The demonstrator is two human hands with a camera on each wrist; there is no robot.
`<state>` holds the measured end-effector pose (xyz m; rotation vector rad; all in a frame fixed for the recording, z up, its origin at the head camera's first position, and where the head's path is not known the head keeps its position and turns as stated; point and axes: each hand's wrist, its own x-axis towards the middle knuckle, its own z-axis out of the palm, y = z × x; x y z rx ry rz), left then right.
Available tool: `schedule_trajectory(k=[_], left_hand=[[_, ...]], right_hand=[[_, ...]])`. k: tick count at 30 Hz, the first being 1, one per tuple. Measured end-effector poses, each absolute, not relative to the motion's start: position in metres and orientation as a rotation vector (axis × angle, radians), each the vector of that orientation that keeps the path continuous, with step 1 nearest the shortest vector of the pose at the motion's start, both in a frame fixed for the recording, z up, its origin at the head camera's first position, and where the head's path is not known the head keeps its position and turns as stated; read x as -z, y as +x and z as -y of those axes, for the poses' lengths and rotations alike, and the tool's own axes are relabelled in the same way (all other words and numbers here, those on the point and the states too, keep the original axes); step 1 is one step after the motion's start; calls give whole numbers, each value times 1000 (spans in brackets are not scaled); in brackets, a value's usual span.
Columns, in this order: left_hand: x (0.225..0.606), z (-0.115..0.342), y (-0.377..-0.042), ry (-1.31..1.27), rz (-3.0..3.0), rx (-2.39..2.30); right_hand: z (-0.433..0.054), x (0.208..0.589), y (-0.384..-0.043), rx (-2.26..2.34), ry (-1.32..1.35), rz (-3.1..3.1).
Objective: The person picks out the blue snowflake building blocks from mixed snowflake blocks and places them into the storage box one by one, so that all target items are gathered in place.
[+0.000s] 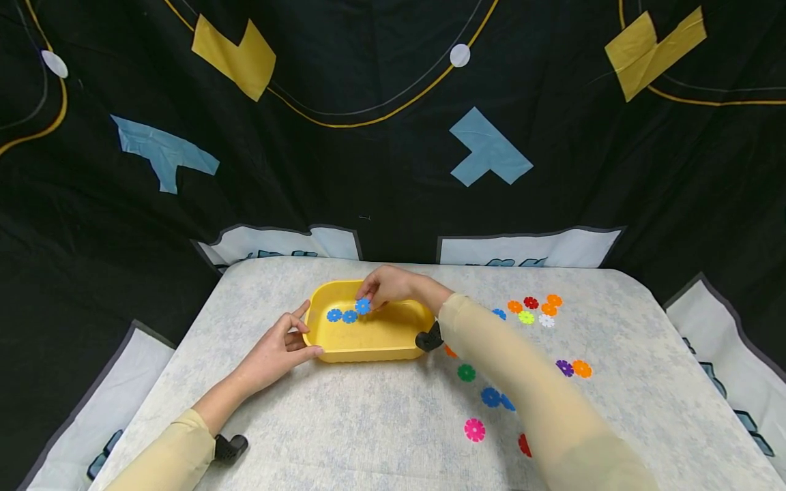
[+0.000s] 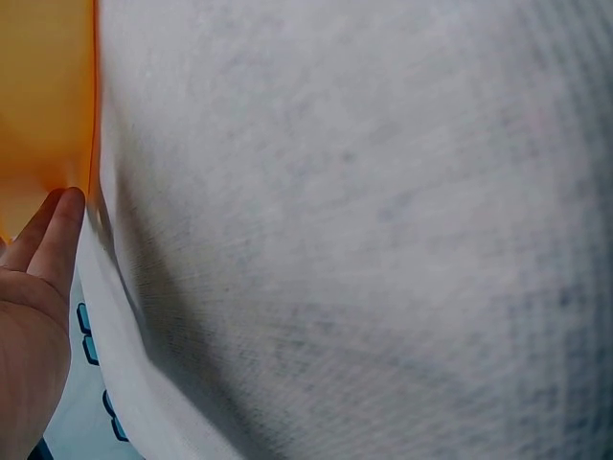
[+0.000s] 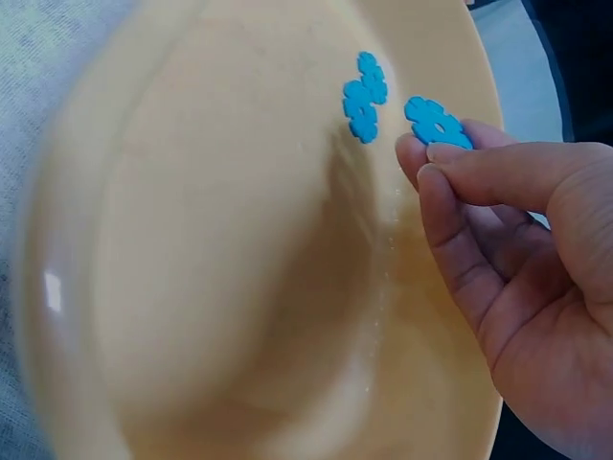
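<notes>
A yellow plastic basin stands on the table. My left hand rests against its left end, thumb along the front corner and the other fingers by the rim; in the left wrist view, straight fingers touch the basin's wall. Over the basin, my right hand pinches a blue flower-shaped disc between thumb and fingertips. Two more blue flower discs, one left and one right, lie side by side on the basin floor and look joined or overlapping.
Right of the basin lie several loose flower discs, including green, pink, purple, white and a blue one. My right sleeve partly covers some. A black curtain hangs behind the table.
</notes>
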<state>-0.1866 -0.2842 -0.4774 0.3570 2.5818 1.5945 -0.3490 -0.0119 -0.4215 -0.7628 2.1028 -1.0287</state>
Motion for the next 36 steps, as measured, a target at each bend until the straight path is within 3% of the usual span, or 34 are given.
schedule_trajectory(k=[8,18,36], left_hand=[[478,285,-187,338,-2590,-1568],[479,284,-187,341,-2608,-1559],[479,283,-188,346,-2607,-1566]], right_hand=[[15,425,-343,977,-768,-2134],[18,432,-333,1029,-554,-2110],[18,444,-329,1187,-416,-2093]])
